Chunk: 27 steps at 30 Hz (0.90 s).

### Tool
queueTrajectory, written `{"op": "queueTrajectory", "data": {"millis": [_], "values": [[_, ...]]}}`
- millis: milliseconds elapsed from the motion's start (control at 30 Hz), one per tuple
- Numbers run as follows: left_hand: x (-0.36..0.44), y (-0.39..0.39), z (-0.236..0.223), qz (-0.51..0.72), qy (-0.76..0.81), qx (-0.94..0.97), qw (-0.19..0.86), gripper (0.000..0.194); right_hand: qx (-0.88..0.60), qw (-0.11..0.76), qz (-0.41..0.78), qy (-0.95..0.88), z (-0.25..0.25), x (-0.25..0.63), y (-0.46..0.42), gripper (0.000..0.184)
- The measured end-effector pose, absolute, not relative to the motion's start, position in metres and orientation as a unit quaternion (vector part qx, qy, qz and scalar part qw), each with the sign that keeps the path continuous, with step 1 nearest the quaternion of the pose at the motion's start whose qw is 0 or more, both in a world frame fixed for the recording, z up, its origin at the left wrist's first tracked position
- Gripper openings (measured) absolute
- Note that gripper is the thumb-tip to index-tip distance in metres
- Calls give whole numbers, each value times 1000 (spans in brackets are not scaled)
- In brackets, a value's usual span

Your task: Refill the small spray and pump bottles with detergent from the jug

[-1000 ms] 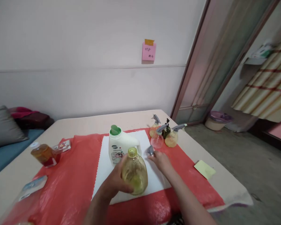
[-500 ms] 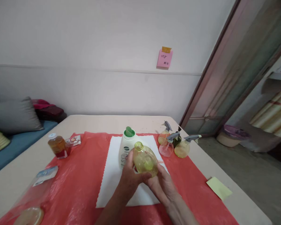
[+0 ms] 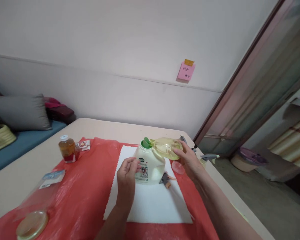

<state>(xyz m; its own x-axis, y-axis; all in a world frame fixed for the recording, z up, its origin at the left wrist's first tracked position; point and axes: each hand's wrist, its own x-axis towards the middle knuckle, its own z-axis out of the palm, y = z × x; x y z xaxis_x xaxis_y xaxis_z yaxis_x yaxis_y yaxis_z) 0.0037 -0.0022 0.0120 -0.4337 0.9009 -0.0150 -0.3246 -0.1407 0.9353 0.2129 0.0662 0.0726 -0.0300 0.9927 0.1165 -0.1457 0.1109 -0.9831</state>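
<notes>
My right hand (image 3: pixel 190 161) grips a clear yellow bottle (image 3: pixel 166 147) and holds it tipped on its side, its open neck at the mouth of a white detergent bottle (image 3: pixel 150 165) with a flipped-up green cap (image 3: pixel 146 143). My left hand (image 3: pixel 127 175) rests against the left side of the white bottle, fingers curled on its label. Both bottles are over a white mat (image 3: pixel 150 200) on a red plastic sheet (image 3: pixel 85 186). A grey spray head (image 3: pixel 165 179) lies on the mat just right of the white bottle.
A small amber bottle (image 3: pixel 67 153) and a packet (image 3: pixel 83 145) stand at the left of the sheet. A clear bag (image 3: pixel 35 203) lies at the near left. Spray bottles (image 3: pixel 207 157) sit behind my right hand. A sofa with cushions (image 3: pixel 20 115) is on the left, a doorway on the right.
The yellow bottle went from upright in my left hand to my right hand, which lifted and tipped it onto the white bottle's mouth. My left hand moved to the white bottle.
</notes>
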Motion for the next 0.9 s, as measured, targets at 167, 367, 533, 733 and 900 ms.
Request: {"op": "queueTrajectory", "data": {"millis": [167, 367, 533, 733, 900], "values": [[-2, 0, 9, 704, 484, 276, 441, 33, -482, 512, 457, -545, 81, 217, 79, 61], [-3, 3, 7, 707, 486, 258, 444, 34, -524, 448, 402, -602, 98, 222, 84, 58], [-4, 4, 5, 711, 485, 251, 443, 34, -521, 441, 400, -612, 108, 218, 88, 59], [-7, 5, 6, 708, 490, 254, 441, 30, -518, 412, 367, -654, 124, 210, 87, 60], [-7, 4, 6, 708, 487, 251, 445, 29, -538, 375, 321, -683, 140, 204, 87, 67]]}}
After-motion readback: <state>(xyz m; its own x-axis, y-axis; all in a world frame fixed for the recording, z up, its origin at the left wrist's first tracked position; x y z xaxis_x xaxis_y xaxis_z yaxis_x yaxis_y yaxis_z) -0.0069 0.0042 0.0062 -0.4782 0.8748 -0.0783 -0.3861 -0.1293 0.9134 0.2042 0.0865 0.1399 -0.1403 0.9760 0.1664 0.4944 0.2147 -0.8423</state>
